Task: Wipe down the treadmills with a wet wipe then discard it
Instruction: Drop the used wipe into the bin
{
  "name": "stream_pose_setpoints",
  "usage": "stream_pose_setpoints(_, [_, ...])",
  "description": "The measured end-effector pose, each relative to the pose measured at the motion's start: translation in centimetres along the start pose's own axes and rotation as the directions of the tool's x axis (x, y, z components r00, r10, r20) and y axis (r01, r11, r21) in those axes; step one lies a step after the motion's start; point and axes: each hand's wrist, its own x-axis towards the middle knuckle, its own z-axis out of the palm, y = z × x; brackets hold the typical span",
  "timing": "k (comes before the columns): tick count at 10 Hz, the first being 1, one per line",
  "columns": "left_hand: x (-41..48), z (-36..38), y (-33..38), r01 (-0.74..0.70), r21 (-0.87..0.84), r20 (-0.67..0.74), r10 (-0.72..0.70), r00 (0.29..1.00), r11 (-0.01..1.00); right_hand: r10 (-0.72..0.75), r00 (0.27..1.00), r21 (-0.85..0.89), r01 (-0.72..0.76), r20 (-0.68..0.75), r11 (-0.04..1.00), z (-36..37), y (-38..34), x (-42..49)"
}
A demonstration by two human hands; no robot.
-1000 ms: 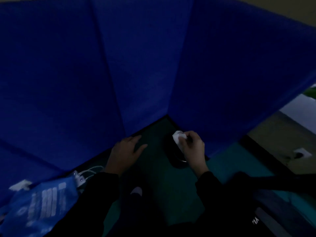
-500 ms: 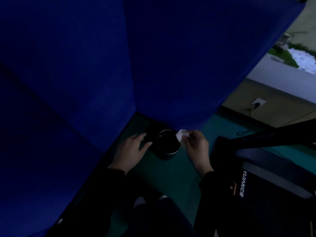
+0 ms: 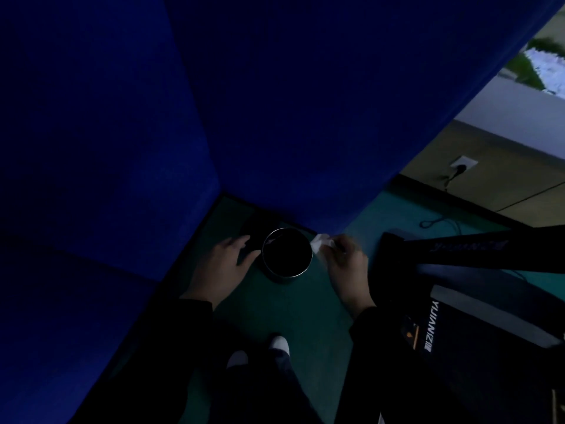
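A small round bin [image 3: 286,272] with a shiny metal rim and a dark inside stands on the green floor in the corner of the blue padded walls. My right hand [image 3: 345,264] pinches a crumpled white wet wipe [image 3: 318,243] just beside the bin's right rim. My left hand [image 3: 224,264] hovers at the bin's left side, fingers spread and holding nothing. A black treadmill [image 3: 477,328] with white lettering fills the lower right.
Blue padded walls [image 3: 275,102] close in on the left and back. A wall socket [image 3: 463,165] with a plugged cable sits on the beige wall at right. My two feet in white-toed shoes [image 3: 279,344] stand on the green floor below the bin.
The view has swung right and closer to the bin. My right hand with the wipe stays at the bin's right rim. My left hand stays open at its left.
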Motion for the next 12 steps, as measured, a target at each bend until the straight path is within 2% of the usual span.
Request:
stream_pose_setpoints(3, [6.8,6.6,-4.7,0.015,0.005,0.059,-0.015,0.998,1.000,0.124,0.992,-0.002,-0.124,0.027,0.992,8.5,7.9,5.1])
stream_pose_setpoints(5, [10.6,12.4,-10.1,-0.011,0.018,0.078,0.010,0.997,1.000,0.243,0.969,-0.001,-0.244,0.049,0.970,17.1,14.6,7.9])
stream_pose_setpoints(7, [13.3,18.3,-14.6,-0.008,0.049,0.112,0.002,0.994,0.999,0.267,0.963,-0.048,-0.266,0.024,0.963,23.9,21.7,9.8])
stream_pose_setpoints(9, [14.7,20.8,-15.9,-0.031,0.040,0.138,0.025,0.990,0.999,0.311,0.949,-0.049,-0.313,-0.042,0.948,25.6,24.1,10.6])
stream_pose_setpoints(10, [14.7,20.9,-15.8,-0.036,0.047,0.137,0.029,0.990,0.998,0.320,0.947,-0.071,-0.319,-0.007,0.945,26.0,24.7,10.4])
stream_pose_setpoints(12, [14.3,20.6,-15.9,-0.025,0.052,0.153,0.017,0.988,0.998,0.376,0.921,-0.029,-0.380,-0.100,0.924,24.3,25.3,8.9])
